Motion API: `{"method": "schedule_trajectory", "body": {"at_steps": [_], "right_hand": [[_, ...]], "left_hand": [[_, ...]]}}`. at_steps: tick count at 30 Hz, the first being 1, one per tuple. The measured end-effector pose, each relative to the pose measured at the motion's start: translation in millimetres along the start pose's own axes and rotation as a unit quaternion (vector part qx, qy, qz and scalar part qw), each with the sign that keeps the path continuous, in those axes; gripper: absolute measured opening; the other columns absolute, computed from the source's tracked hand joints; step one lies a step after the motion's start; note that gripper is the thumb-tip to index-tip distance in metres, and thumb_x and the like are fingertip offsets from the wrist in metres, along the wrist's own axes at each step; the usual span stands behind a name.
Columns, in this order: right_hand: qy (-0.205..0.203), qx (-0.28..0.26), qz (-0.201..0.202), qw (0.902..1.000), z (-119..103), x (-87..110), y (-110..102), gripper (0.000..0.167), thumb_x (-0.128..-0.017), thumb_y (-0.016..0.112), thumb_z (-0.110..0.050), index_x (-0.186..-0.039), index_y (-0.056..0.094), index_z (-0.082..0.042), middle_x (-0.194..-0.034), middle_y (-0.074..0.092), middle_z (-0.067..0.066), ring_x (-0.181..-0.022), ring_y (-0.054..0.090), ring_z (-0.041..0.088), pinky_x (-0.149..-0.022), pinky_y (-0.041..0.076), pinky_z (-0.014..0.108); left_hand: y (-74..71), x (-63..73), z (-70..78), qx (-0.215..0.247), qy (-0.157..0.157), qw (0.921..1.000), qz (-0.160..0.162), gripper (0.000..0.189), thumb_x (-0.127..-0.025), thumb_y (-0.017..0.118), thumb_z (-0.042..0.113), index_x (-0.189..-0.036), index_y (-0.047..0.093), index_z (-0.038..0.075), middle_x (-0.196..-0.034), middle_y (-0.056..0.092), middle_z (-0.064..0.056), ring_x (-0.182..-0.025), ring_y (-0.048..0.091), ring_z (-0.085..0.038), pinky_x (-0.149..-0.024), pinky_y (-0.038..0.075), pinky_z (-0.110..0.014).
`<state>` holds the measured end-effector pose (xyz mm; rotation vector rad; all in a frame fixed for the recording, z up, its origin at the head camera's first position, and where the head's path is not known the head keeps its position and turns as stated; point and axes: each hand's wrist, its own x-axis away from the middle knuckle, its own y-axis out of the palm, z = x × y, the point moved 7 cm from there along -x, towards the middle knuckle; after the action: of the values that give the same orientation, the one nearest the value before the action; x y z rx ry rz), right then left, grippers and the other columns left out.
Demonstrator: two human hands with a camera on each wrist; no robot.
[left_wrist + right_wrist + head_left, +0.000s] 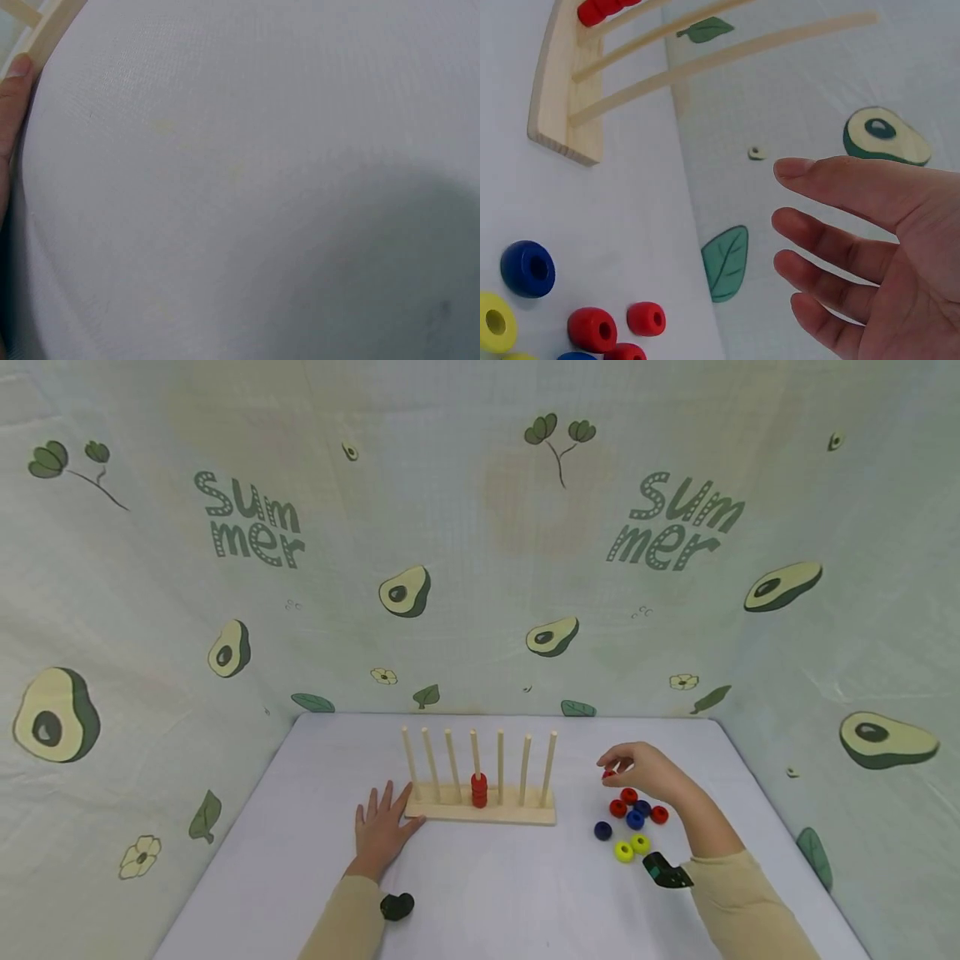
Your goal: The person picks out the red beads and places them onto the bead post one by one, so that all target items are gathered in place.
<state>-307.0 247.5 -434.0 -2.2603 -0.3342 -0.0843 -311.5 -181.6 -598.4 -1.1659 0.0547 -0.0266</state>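
A wooden peg rack [517,814] with a row of upright pegs stands mid-table, red beads [479,790] stacked on its middle peg. My left hand [378,837] lies at the rack's left end, fingers spread and straight. Its thumb [16,90] touches the base in the left wrist view. On the right, my right hand [643,770] hovers over the far side of the loose beads. A red bead [608,773] shows below its fingertips; in the right wrist view it appears to be the red bead [646,319] on the table. Nothing shows between thumb and fingers there.
Near the right hand lie more red beads [659,814], blue beads [635,819], a dark blue bead [603,831] and yellow beads [623,852]. The white table [525,893] meets a printed cloth backdrop [480,527] at its back and sides.
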Motion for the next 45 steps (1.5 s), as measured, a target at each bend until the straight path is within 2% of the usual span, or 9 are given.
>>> {"method": "schedule_trajectory", "body": {"at_steps": [7, 17, 26, 32, 40, 45], "right_hand": [[0.014, -0.005, 0.003, 0.9999, 16, 0.0, 10, 0.027, -0.084, 0.075, -0.008, -0.110, 0.069, -0.004, -0.096, 0.064, 0.005, -0.082, 0.058, 0.020, -0.075, 0.055, 0.039], [0.030, 0.016, 0.002, 0.9994, 34, -1.6, 16, 0.033, -0.083, 0.078, -0.013, -0.112, 0.068, -0.001, -0.098, 0.063, 0.008, -0.082, 0.055, 0.022, -0.072, 0.052, 0.038], [0.042, 0.005, 0.003, 0.9991, 50, -1.5, 21, 0.027, -0.085, 0.074, -0.008, -0.109, 0.069, 0.000, -0.104, 0.064, 0.014, -0.086, 0.055, 0.023, -0.074, 0.052, 0.038], [0.056, 0.007, 0.001, 0.9984, 60, -2.0, 23, 0.030, -0.085, 0.073, -0.007, -0.113, 0.067, 0.002, -0.106, 0.065, 0.015, -0.090, 0.057, 0.025, -0.080, 0.053, 0.043], [0.054, 0.016, -0.002, 0.9984, 71, -3.5, 29, 0.027, -0.085, 0.073, -0.005, -0.110, 0.068, 0.002, -0.099, 0.064, 0.010, -0.086, 0.057, 0.023, -0.078, 0.052, 0.041], [0.068, 0.002, -0.003, 0.9977, 77, -3.2, 33, 0.026, -0.085, 0.073, -0.005, -0.109, 0.068, 0.002, -0.099, 0.064, 0.011, -0.084, 0.056, 0.024, -0.076, 0.052, 0.040]], "left_hand": [[2.5, 0.0, -2.8, -0.011, -0.002, 0.9999, 0.003, 0.080, -0.089, 0.054, 0.065, -0.153, 0.035, 0.021, -0.159, 0.019, -0.020, -0.144, 0.006, -0.046, -0.111, -0.001, -0.064], [4.6, -1.8, -3.5, -0.006, -0.002, 1.0000, 0.001, 0.079, -0.089, 0.056, 0.062, -0.153, 0.034, 0.022, -0.159, 0.018, -0.020, -0.144, 0.004, -0.046, -0.110, -0.002, -0.064], [3.6, -1.5, -3.1, -0.012, -0.003, 0.9999, -0.003, 0.079, -0.089, 0.055, 0.063, -0.153, 0.033, 0.023, -0.160, 0.017, -0.019, -0.145, 0.004, -0.045, -0.111, -0.001, -0.064], [1.6, -0.5, -2.8, -0.006, -0.005, 1.0000, -0.004, 0.079, -0.089, 0.056, 0.062, -0.153, 0.034, 0.022, -0.160, 0.017, -0.019, -0.145, 0.004, -0.045, -0.111, -0.002, -0.064], [0.1, -0.4, -1.9, -0.007, -0.004, 1.0000, 0.002, 0.080, -0.089, 0.055, 0.064, -0.152, 0.036, 0.021, -0.159, 0.019, -0.021, -0.144, 0.006, -0.046, -0.111, -0.001, -0.064], [0.4, 0.1, -2.3, -0.006, -0.001, 1.0000, 0.005, 0.081, -0.088, 0.054, 0.066, -0.152, 0.036, 0.021, -0.158, 0.021, -0.020, -0.145, 0.007, -0.045, -0.111, 0.000, -0.064]]}}
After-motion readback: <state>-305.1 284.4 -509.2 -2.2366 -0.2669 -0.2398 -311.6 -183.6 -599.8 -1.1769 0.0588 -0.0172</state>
